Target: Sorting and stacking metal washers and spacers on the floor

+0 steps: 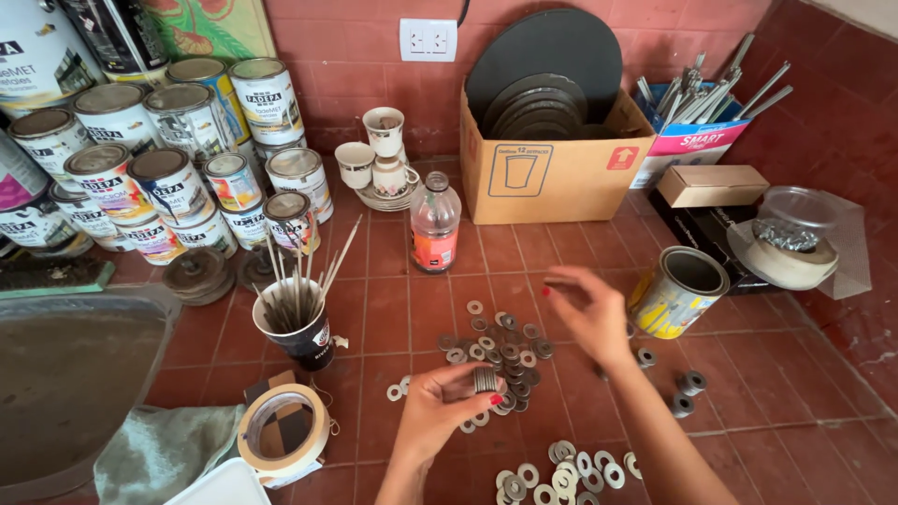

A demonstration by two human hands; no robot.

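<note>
My left hand grips a short stack of metal washers between thumb and fingers, just above a pile of loose washers on the red tiled surface. My right hand hovers to the right of that pile, blurred, with its fingertips pinched together; what they hold, if anything, is too small to see. A second group of lighter washers lies at the near edge, between my forearms.
An open tin can lies tilted right of my right hand, with small metal pieces nearby. A cup of sticks, a tape roll, a plastic bottle, stacked paint cans and a cardboard box surround the area.
</note>
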